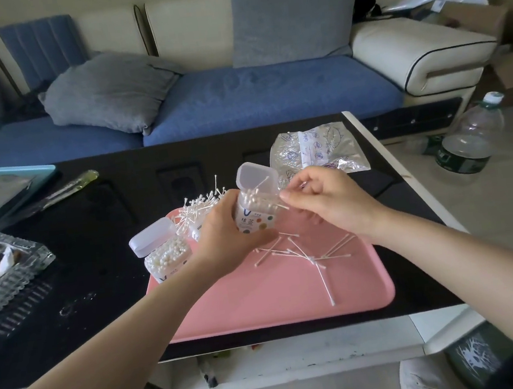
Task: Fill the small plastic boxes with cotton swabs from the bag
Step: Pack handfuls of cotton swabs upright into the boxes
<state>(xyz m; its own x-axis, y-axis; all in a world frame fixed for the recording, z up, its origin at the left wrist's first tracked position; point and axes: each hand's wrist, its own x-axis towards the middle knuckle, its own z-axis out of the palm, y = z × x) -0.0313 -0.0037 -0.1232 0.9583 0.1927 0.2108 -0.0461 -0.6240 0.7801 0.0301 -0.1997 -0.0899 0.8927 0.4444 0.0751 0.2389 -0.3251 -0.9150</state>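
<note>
Our left hand (227,232) grips a small clear plastic box with an open flip lid (258,207) over the pink plastic tray (261,302). Our right hand (323,201), just right of it, pinches a thin white cotton swab (283,205) against the box. Beyond the right hand lies the crinkled clear plastic bag (317,152) — left of the left hand stands a second, filled box (166,255).

The left grip (224,230) covers the lower side of the held box (258,194) and most of the other box (195,230) behind it; the right grip (323,202) has blurry fingertips, so whether they pinch anything is unclear; the print on the bag (317,152) is too small to read.
</note>
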